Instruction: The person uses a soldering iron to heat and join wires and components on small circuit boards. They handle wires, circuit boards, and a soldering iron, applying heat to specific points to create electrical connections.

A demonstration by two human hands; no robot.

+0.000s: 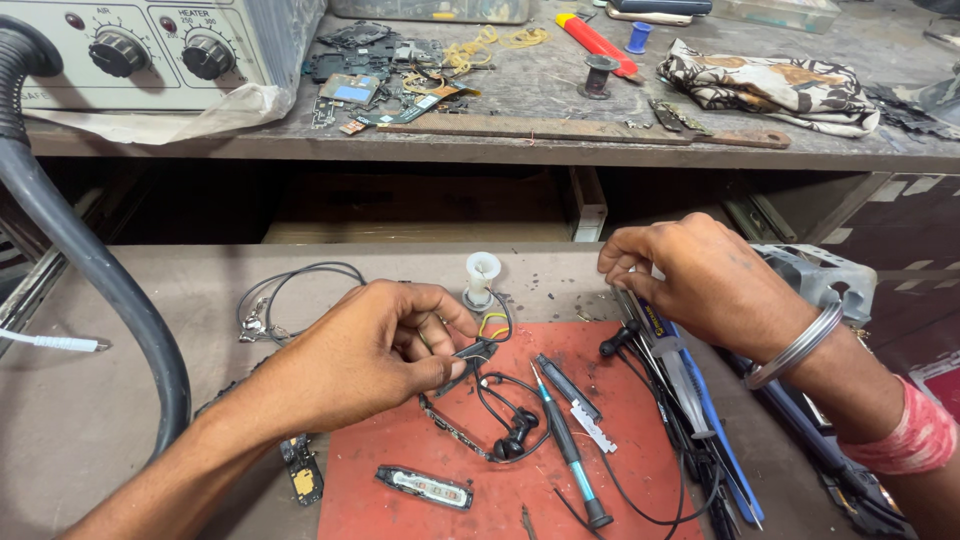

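My left hand (375,350) pinches a small black earphone part (478,352) with thin yellow and red wires, over the red work mat (420,450). A black earphone cable with earbuds (515,435) trails from it across the mat. My right hand (690,275), with a metal bangle on the wrist, reaches over a cluster of tools at the mat's right edge and grips the top of a blue-handled tool (660,325). A small white spool (482,275) stands just behind the mat.
A screwdriver (565,445), a razor blade (592,425) and a small black module (425,487) lie on the mat. A thick black hose (90,270) curves at left. The upper shelf holds a grey control box (150,50), circuit boards, a rusty bar and a patterned cloth (770,85).
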